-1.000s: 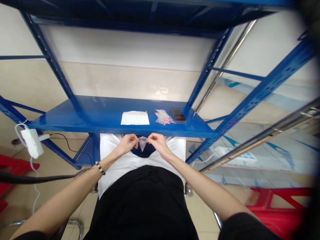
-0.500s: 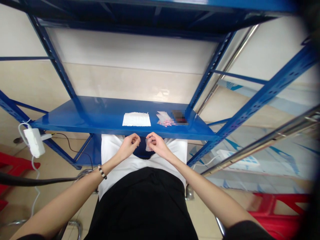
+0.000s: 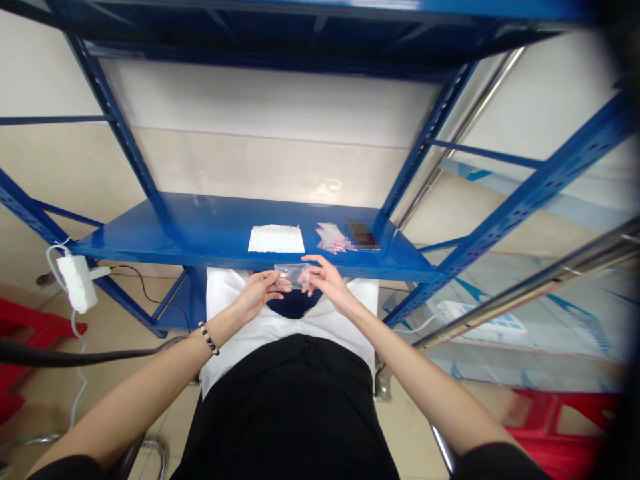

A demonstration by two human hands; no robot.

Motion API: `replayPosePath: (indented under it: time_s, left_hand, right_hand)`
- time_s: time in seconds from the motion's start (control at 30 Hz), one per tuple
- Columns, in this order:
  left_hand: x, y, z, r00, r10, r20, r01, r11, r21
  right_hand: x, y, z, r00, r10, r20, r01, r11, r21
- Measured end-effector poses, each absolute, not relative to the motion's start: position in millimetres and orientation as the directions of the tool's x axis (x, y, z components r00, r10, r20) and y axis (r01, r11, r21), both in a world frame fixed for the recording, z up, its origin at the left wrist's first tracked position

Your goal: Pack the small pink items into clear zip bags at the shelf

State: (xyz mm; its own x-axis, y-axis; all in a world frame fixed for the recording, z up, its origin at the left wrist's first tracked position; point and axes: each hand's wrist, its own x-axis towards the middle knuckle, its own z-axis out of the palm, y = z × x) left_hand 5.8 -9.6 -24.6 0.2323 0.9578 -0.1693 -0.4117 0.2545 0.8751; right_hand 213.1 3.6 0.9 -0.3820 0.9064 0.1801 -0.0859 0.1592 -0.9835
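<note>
A small clear plastic bag point(image 3: 292, 275) is stretched between my two hands, just in front of the shelf edge and above my lap. My left hand point(image 3: 261, 291) pinches its left end between thumb and fingers. At its right end, my right hand point(image 3: 326, 280) grips the bag, with the index finger reaching out over the top. What the bag holds, if anything, is too small to make out. Beyond the hands, a white cloth or paper sheet point(image 3: 276, 239) lies flat on the blue shelf point(image 3: 215, 230).
Right of the sheet lie clear bags with small pink-red pieces point(image 3: 332, 239) and a dark, partly blurred-out flat object point(image 3: 364, 235). A white power strip point(image 3: 77, 283) hangs at the shelf's left end. Red stools point(image 3: 555, 433) stand on both sides.
My left hand has come to the bag and taken its left end. The bag, earlier bunched in my right hand, is now spread out between both hands.
</note>
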Motion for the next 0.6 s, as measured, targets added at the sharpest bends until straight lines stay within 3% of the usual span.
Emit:
replayPosePath:
  time_s: [0.13,0.3,0.43,0.53,0.6]
  left_hand:
    - [-14.4,17.7,-5.6,0.031,0.995,-0.099,-0.462,0.102,0.881]
    - [-52.1,75.7,21.3,-0.172,0.985,0.005,-0.339,-0.064,0.939]
    - [-67.5,115.6,29.9,-0.223,0.973,-0.059,-0.26,-0.002,0.966]
    - [-69.6,135.7,31.3,-0.263,0.961,-0.083,-0.27,0.01,0.963]
    - [-68.4,146.5,31.2,-0.282,0.956,-0.082,-0.275,0.001,0.961]
  right_hand:
    - [205.3,30.9,-2.2,-0.171,0.948,0.267,-0.153,0.242,-0.958]
    - [167.5,100.6,3.8,-0.027,0.936,0.352,-0.03,0.351,-0.936]
    - [132.2,153.5,4.5,0.005,0.938,0.348,0.254,0.335,-0.907]
    - [119.6,178.7,0.0,-0.16,0.933,0.323,0.544,0.356,-0.76]
    - [118.4,190.3,-3.7,-0.235,0.932,0.276,0.651,0.362,-0.667]
